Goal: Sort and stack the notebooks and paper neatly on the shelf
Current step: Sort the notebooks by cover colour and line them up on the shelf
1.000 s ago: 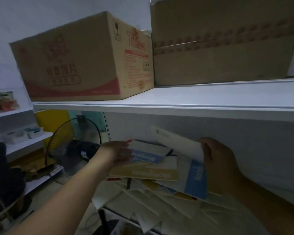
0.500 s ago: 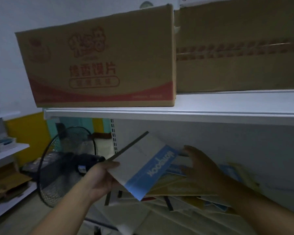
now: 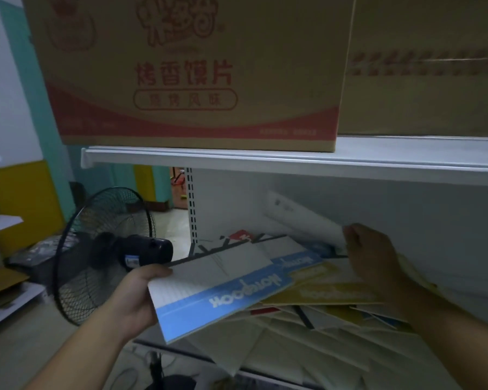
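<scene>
Our left hand (image 3: 135, 299) grips the light, bendy notebook (image 3: 223, 288) by its near corner above the shelf (image 3: 181, 352) pile (image 3: 307, 342), while our right hand (image 3: 375, 257) pinches a floppy paper (image 3: 302, 218) edge, and we'd judge both need flat, spine-side support.

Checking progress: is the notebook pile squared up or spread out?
Spread out: the notebook pile lies fanned at mixed angles, covers and sheets overlapping unevenly.

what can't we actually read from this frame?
Head view only.
Left hand: fingers hidden under the blue notebook it grips; thumb shows.
Paper pile: dim and overlapping, count unreadable.
Red-printed item at back: mostly behind the blue notebook.
Cardboard box: top cut off by frame edge.
White sheet held by right hand: print too small.
</scene>
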Tool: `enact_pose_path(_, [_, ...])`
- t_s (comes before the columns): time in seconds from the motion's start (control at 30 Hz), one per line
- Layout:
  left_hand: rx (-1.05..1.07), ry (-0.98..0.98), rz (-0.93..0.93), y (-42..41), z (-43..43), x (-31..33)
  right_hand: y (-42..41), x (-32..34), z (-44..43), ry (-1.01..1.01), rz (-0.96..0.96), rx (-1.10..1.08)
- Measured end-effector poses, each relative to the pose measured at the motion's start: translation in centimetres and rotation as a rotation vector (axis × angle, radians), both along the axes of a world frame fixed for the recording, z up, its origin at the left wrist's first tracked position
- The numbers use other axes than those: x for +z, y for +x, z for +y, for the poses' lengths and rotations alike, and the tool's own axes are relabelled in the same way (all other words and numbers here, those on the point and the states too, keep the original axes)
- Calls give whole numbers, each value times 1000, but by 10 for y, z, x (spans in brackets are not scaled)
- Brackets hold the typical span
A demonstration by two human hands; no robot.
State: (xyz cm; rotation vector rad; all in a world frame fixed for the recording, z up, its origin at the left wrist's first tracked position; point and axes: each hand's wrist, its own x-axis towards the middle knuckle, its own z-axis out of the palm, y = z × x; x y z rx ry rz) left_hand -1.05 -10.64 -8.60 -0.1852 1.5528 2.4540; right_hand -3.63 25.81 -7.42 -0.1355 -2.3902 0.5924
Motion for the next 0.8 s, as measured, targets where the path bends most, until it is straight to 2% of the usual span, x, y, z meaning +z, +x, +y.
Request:
enact_pose_path(0.07, [-50,-1,0,-3,4,2,5,-3,-1,-252,118,179])
enact_pose_path(0.13, [-88,20,-17,-7,10,3,16,-3,-10,-346,203,456])
enact_pose_path(0.23, [-95,50,-40,-11,19,2,30,-10,-27,-163,162,778])
enact_pose_path(0.3, [-119,36,-16,-11,24,1,31,-20,-34,-4,116,857])
enact_pose_path(0.33, [-121,5,-2,-11,25,-1,31,-23,-37,6,77,872])
enact_pose_path(0.4, [-95,-64,1,-11,25,-3,27,-23,-41,-37,3,807])
enact_pose_path(0.5, [-62,-110,2,-11,20,-4,6,-16,-40,14,-26,446])
enact_pose_path(0.57, [-26,-101,-14,-10,15,-4,-12,-10,-39,58,-231,226])
enact_pose_path(0.63, [-7,-83,-20,-8,12,-5,-24,-10,-38,75,-499,107])
enact_pose_path(0.67, [-1,-73,-16,-7,10,-5,-27,-11,-37,64,-565,73])
enact_pose_path(0.8, [18,-30,-17,-2,4,-5,-33,-8,-31,-2,-477,5])
